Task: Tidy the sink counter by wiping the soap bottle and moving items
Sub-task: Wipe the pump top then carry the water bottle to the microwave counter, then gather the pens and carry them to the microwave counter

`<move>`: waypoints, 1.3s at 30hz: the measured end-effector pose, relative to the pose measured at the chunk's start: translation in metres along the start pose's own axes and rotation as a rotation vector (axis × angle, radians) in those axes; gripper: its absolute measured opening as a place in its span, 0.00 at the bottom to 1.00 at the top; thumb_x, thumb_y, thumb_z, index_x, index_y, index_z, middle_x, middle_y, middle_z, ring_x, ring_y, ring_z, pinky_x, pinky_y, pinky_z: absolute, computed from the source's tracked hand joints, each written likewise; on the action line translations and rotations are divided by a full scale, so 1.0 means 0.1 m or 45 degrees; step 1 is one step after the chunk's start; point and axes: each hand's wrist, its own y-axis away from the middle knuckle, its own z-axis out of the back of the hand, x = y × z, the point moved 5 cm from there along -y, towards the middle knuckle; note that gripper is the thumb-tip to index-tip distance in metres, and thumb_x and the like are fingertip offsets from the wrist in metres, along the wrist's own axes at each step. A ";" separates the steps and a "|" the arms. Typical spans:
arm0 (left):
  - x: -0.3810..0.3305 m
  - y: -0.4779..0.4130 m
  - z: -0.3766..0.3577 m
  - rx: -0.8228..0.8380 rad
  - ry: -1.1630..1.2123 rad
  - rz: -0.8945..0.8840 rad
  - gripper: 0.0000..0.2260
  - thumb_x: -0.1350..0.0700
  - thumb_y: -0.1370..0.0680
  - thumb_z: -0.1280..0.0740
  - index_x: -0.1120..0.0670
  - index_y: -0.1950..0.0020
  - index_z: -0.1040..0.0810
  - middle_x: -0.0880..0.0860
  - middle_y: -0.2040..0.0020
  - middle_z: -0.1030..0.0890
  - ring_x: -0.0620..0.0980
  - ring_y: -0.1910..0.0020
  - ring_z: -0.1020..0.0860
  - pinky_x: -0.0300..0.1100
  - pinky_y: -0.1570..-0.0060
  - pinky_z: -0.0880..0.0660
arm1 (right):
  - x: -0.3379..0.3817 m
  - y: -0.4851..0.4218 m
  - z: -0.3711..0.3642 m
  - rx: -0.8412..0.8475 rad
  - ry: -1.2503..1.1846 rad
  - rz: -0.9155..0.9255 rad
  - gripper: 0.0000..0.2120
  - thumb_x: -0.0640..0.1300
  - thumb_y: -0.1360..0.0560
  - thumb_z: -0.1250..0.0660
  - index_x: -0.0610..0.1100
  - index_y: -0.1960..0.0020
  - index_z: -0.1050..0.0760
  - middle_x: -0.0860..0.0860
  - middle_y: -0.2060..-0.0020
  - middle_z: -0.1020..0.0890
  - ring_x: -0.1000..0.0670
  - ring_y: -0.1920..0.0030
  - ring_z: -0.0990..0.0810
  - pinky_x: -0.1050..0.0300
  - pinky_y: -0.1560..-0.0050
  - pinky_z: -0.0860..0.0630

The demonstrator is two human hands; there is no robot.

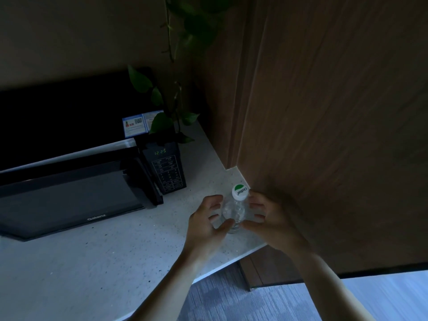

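Note:
A clear plastic bottle (234,213) with a white and green cap (240,192) stands upright on the speckled counter (115,262), close to the corner by the wooden wall. My left hand (206,223) curves round its left side and my right hand (271,218) round its right side. Both thumbs touch the bottle's lower front. The fingers are spread, with slim gaps between their tips and the bottle's sides. No soap bottle or cloth is in view.
A black microwave (69,193) with its lit clock panel (165,170) stands at the left of the counter. A trailing green plant (162,121) hangs at the back. The wooden wall (324,135) bounds the right. The counter edge drops to carpet (231,297) near me.

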 end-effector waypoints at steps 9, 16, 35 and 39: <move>-1.01 0.40 0.54 -0.085 0.173 -0.218 0.29 0.31 0.29 0.31 0.45 0.34 0.24 0.36 0.35 0.21 0.37 0.33 0.24 0.38 0.35 0.25 | 0.96 0.80 0.21 -0.184 -0.235 0.498 0.28 0.57 0.30 0.25 0.57 0.31 0.26 0.59 0.34 0.20 0.59 0.30 0.25 0.53 0.28 0.29; -1.80 0.97 1.22 -0.358 0.156 -0.343 0.21 0.40 0.22 0.36 0.48 0.32 0.23 0.43 0.35 0.19 0.40 0.32 0.23 0.32 0.38 0.26 | 2.03 1.15 0.03 -0.021 -0.353 0.886 0.17 0.46 0.23 0.31 0.45 0.35 0.22 0.51 0.41 0.15 0.54 0.37 0.18 0.64 0.40 0.22; -2.19 4.42 3.06 -1.590 -0.183 -0.376 0.17 0.44 0.21 0.37 0.52 0.38 0.20 0.45 0.40 0.16 0.46 0.37 0.19 0.44 0.38 0.22 | 3.15 3.03 -2.69 1.191 -0.341 1.149 0.15 0.54 0.21 0.38 0.51 0.37 0.21 0.53 0.42 0.15 0.53 0.38 0.18 0.56 0.37 0.22; -2.02 5.49 3.42 -1.821 -0.240 -0.362 0.16 0.44 0.20 0.39 0.51 0.40 0.20 0.46 0.43 0.16 0.48 0.41 0.18 0.50 0.42 0.20 | 3.19 3.80 -3.48 1.371 -0.295 1.225 0.17 0.54 0.20 0.43 0.52 0.38 0.20 0.52 0.44 0.15 0.51 0.40 0.17 0.53 0.41 0.20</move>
